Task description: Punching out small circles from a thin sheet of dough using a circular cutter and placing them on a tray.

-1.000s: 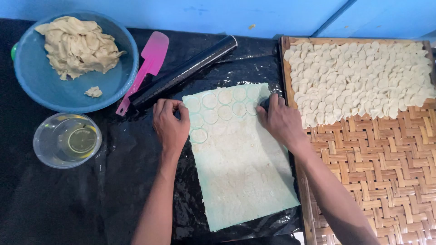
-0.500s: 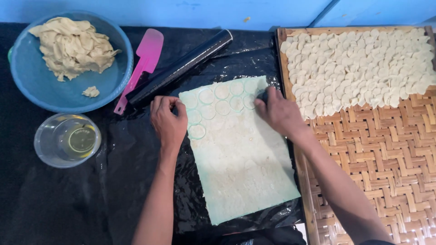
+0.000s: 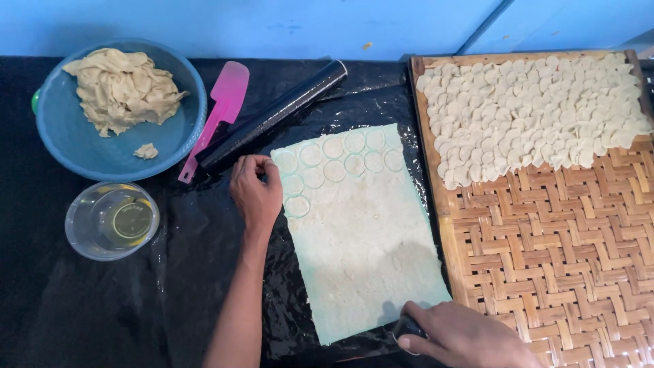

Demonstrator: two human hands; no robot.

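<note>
A left hand (image 3: 255,194) with curled fingers pinned a thin, soft, tearable dough sheet (image 3: 361,238) by its edge, while the right hand (image 3: 463,337) clamped a small dark cutter (image 3: 409,327) at its near corner.

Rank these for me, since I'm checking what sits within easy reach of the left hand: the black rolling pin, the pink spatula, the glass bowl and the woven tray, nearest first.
From the left hand:
1. Black rolling pin, just above it.
2. Pink spatula, up and to its left.
3. Glass bowl, farther left on the black sheet.
4. Woven tray, far right, beyond the dough sheet.
</note>
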